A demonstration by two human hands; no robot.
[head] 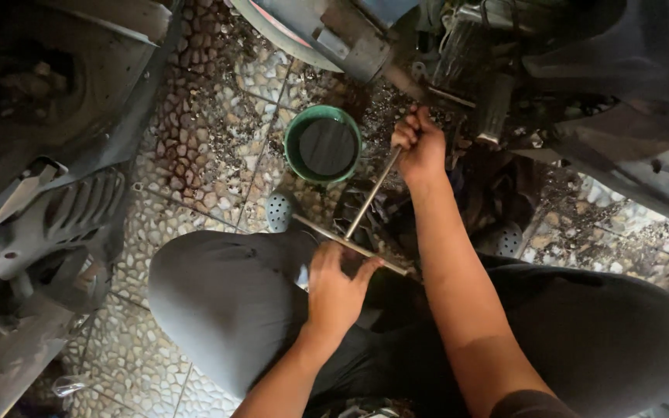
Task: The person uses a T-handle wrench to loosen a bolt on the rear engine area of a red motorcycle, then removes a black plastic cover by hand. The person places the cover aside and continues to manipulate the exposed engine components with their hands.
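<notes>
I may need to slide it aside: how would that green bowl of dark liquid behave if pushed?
The green bowl looks nearly full of dark liquid, so it is probably heavy for its size and apt to slosh. It sits upright on a gritty pebble-tile floor, so it would likely drag and jerk rather than glide.

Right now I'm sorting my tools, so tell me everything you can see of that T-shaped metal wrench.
The long T-shaped metal wrench looks like bare, dull grey steel: a thin shaft with a crossbar at its near end. It slants from the knees up toward the dark machine parts. The right hand grips the shaft's far end; the left hand holds the crossbar. Its tip is hidden.
</notes>
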